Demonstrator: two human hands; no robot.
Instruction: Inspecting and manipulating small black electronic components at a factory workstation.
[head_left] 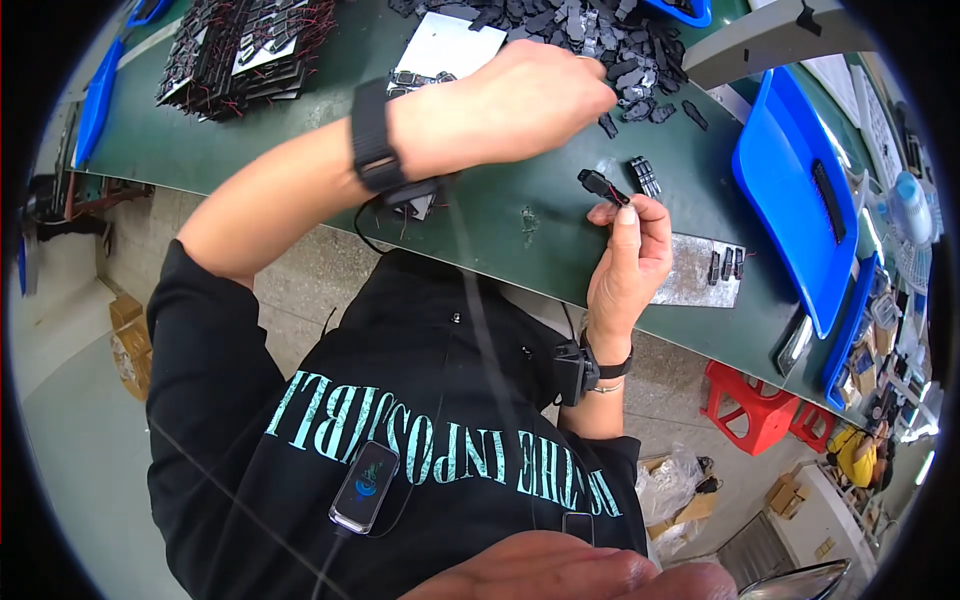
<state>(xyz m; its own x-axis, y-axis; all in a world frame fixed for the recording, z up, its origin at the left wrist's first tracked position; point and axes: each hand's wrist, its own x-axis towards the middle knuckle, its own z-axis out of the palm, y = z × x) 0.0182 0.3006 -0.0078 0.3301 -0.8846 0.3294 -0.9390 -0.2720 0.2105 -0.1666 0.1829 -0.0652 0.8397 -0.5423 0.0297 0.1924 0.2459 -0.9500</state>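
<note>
Black part, likely light, stiff, best edge-held; right hand pinching it, left hand grip we cannot tell.

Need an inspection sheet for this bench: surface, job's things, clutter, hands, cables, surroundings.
Surface: green tabletop, pale scuffs.
Job's things: red-wired black part; pile of black pieces; metal plate bearing small black parts.
Clutter: wired stack, upper left; blue tray, right.
Hands: right hand pinches the red-wired black part; left hand is by the pile, grip unclear.
Cables: black cable at the near edge.
Surroundings: red stool, cardboard box, person in yellow.
</note>
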